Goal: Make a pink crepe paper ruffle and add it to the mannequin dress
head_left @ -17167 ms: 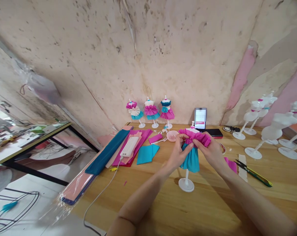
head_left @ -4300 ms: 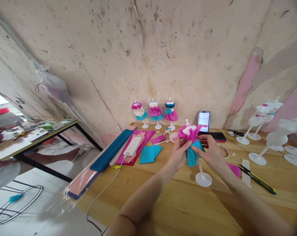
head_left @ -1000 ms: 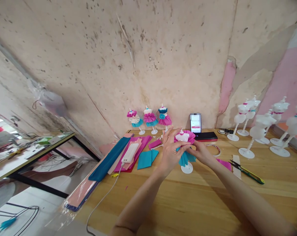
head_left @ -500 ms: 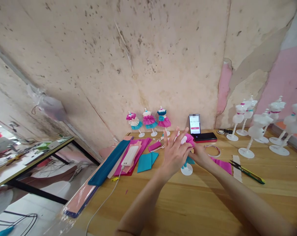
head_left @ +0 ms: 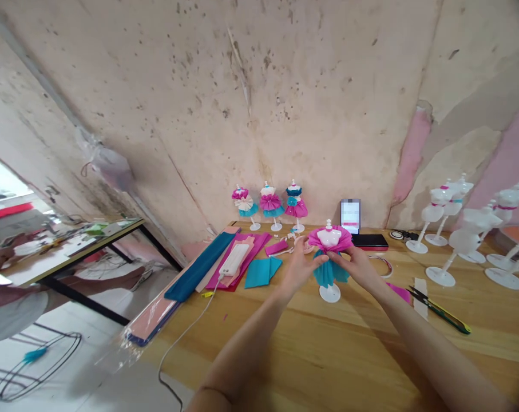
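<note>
Lowered from the bust, the left hand (head_left: pixel 300 266) now meets the right hand (head_left: pixel 357 265) at the waist of a dress form (head_left: pixel 329 236). Fingers (head_left: pixel 343 256) on both sides close narrowly on the paper where the magenta ruff (head_left: pixel 344 240) joins the teal skirt (head_left: pixel 328 274). The form stands upright on its white base (head_left: pixel 330 293) near the desk's (head_left: pixel 328 360) far edge, between loose teal paper (head_left: pixel 257 273) and a phone (head_left: pixel 350 216). Too hard a pinch could tear the thin paper or crush the ruff's pleats, while a sideways knock could tip the slender stem. Scissors (head_left: pixel 439 309) lie well to the right, clear of the hands.
</note>
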Tool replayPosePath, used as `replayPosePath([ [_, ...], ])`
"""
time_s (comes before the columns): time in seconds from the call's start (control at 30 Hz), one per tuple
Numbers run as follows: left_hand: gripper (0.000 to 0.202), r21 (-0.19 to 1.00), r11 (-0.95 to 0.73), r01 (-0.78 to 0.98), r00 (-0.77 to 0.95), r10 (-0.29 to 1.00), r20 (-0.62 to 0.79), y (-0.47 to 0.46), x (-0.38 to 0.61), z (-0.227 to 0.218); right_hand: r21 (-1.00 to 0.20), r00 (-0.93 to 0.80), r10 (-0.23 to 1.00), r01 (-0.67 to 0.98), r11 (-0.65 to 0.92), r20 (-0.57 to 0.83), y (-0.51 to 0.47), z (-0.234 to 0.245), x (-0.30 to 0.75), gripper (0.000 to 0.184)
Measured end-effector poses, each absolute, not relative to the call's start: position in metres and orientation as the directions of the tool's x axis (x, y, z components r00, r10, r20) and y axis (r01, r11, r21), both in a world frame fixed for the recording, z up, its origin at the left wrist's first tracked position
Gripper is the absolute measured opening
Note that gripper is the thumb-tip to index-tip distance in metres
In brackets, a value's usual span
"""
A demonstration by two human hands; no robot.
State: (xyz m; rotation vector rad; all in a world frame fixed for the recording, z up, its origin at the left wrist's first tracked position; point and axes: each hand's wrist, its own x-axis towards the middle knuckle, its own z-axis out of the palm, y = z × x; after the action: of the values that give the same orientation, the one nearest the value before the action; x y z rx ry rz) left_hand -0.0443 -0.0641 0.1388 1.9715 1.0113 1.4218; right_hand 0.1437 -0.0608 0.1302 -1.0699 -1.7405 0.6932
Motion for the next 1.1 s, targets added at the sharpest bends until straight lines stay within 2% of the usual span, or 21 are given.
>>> replayPosePath([
  [0.17,0.036,0.814,-0.561,0.150,0.264,0.816,0.514,-0.055,-0.032,0.133,-0.844,-0.112,0.902,0.321,0.429,0.416,-0.057,0.126,0.142,0.043],
  [0.43,0.042,0.885,-0.465,0.032,0.207,0.869,0.449,-0.038,-0.031,0.123,-0.794,-0.223,0.871,0.360,0.491,0.437,-0.059,0.138,0.150,0.042],
  [0.53,0.038,0.826,-0.553,0.107,0.238,0.821,0.519,-0.040,-0.035,0.124,-0.773,-0.208,0.876,0.413,0.482,0.435,-0.057,0.139,0.157,0.039],
  [0.67,0.035,0.661,-0.696,0.280,0.293,0.718,0.632,-0.039,-0.042,0.127,-0.739,-0.199,0.871,0.465,0.488,0.450,-0.056,0.137,0.162,0.037],
  [0.87,0.035,0.493,-0.732,0.471,0.310,0.661,0.684,-0.033,-0.044,0.121,-0.632,-0.242,0.836,0.560,0.535,0.493,-0.061,0.142,0.160,0.036],
  [1.0,0.029,0.467,-0.759,0.454,0.276,0.618,0.736,-0.034,-0.041,0.114,-0.529,-0.253,0.790,0.624,0.575,0.559,-0.060,0.138,0.158,0.037],
  [1.1,0.028,0.485,-0.749,0.452,0.256,0.630,0.733,-0.034,-0.039,0.111,-0.523,-0.215,0.775,0.629,0.575,0.594,-0.057,0.132,0.155,0.037],
])
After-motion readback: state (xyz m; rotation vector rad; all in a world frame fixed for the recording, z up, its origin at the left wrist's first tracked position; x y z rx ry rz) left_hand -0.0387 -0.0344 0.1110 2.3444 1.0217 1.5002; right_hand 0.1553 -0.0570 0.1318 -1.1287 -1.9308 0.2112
